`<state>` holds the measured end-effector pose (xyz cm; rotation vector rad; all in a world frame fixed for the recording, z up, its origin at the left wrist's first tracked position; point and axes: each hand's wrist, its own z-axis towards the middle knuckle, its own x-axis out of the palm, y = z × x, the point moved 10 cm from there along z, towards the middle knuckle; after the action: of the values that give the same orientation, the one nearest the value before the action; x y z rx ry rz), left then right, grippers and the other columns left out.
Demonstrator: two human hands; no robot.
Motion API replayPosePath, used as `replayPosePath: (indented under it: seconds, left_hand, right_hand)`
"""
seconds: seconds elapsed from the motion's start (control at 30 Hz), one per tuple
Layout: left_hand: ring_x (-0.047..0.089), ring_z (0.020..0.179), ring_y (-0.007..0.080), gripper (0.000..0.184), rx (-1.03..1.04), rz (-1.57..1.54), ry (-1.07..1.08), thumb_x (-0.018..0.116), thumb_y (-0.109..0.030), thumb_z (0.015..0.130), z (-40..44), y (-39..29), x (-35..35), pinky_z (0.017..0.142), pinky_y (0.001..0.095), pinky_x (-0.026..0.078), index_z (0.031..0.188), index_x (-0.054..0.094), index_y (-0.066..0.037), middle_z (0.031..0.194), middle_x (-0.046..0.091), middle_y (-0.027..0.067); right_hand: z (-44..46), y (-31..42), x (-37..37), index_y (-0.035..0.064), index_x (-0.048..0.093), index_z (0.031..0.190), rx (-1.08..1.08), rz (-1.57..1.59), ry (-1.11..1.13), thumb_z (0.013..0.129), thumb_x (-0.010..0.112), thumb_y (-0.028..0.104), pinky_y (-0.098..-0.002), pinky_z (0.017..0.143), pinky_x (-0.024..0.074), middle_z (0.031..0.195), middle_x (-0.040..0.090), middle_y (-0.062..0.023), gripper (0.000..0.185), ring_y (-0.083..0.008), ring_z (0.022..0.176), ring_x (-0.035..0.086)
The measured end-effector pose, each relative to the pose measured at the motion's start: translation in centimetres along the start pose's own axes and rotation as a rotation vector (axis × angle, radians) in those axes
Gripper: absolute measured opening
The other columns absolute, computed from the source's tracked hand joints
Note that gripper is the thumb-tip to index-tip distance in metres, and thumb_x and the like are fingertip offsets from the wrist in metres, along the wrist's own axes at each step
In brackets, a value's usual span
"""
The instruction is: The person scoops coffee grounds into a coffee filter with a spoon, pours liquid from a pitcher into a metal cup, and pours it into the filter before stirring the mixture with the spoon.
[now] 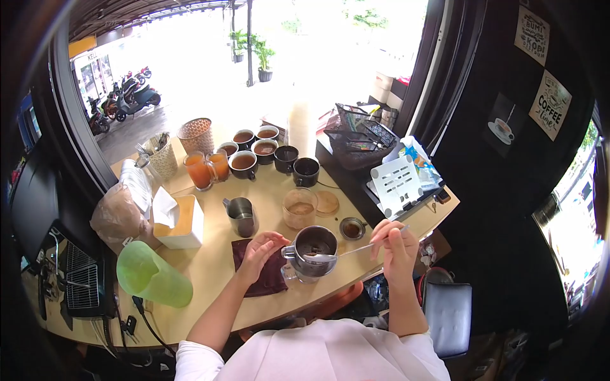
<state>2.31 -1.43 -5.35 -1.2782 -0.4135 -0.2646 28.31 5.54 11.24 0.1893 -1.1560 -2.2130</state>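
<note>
A long-handled metal spoon (356, 250) is pinched in the fingers of my right hand (397, 253). Its bowl end lies over a dark-filled metal cup (316, 242) near the front of the table. Beside the cup's handle is my left hand (260, 255), fingers stretched out and holding nothing I can see; whether it touches the handle is unclear. Under my left hand lies a dark maroon cloth (267, 286). Just behind the cup stands a clear jar of brown powder (299, 208), with a round wooden lid (326, 203) next to it. A small metal dish (352, 228) sits to the right.
A metal pitcher (241, 217), a tissue box (184, 225) and a green jug (155, 279) stand to the left. Several filled cups (243, 164) and orange drink glasses (199, 171) are farther back. A white slotted stand (396, 185) is at right.
</note>
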Motion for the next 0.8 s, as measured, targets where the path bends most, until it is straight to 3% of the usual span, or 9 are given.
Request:
replayPosePath:
  seconds: [0.1,0.2,0.5,0.6,0.8]
  left_hand:
    - [0.058,0.116,0.0212,0.028,0.001,0.007,-0.005,0.052,-0.02,0.096,-0.1,-0.2,0.2,0.109,0.0376,0.039,0.116,0.055,0.0,0.114,0.062,0.0121]
    - [0.058,0.116,0.0211,0.028,-0.007,0.007,-0.011,0.052,-0.02,0.096,-0.1,-0.3,0.3,0.109,0.0375,0.039,0.116,0.055,0.0,0.114,0.062,0.0123]
    - [0.058,0.115,0.0216,0.029,-0.011,0.012,-0.009,0.053,-0.021,0.096,-0.1,-0.5,0.6,0.108,0.0377,0.04,0.116,0.055,0.0,0.113,0.062,0.0124]
    - [0.058,0.115,0.0216,0.029,-0.009,0.005,-0.008,0.053,-0.021,0.096,-0.1,-0.5,0.6,0.108,0.0377,0.04,0.116,0.055,0.0,0.113,0.062,0.0124]
    - [0.058,0.115,0.0214,0.029,-0.001,0.01,-0.008,0.053,-0.021,0.096,-0.1,-0.4,0.4,0.108,0.0374,0.04,0.116,0.055,0.0,0.113,0.062,0.0127]
  right_hand:
    - [0.4,-0.8,0.4,-0.0049,0.062,0.084,0.046,-0.074,-0.033,0.102,0.049,0.03,-0.022,0.051,0.0425,0.076,0.061,-0.0141,0.041,-0.0149,0.051,0.055]
    - [0.4,-2.4,0.2,-0.0039,0.064,0.084,0.202,-0.08,-0.13,0.103,0.049,0.029,-0.0212,0.052,0.0405,0.074,0.064,-0.0103,0.041,-0.0125,0.05,0.056]
    - [0.9,-1.9,1.0,-0.0011,0.065,0.081,0.203,-0.17,-0.105,0.103,0.049,0.028,-0.0205,0.049,0.0331,0.067,0.064,-0.0067,0.04,-0.0095,0.048,0.055]
    - [0.8,-2.2,0.5,-0.001,0.065,0.082,0.193,-0.064,-0.177,0.103,0.049,0.028,-0.0205,0.05,0.0326,0.068,0.064,-0.007,0.039,-0.0093,0.048,0.055]
    - [1.0,-2.1,1.0,-0.0029,0.063,0.084,0.183,-0.117,-0.084,0.103,0.049,0.029,-0.0225,0.05,0.0407,0.073,0.065,-0.0094,0.039,-0.0106,0.048,0.056]
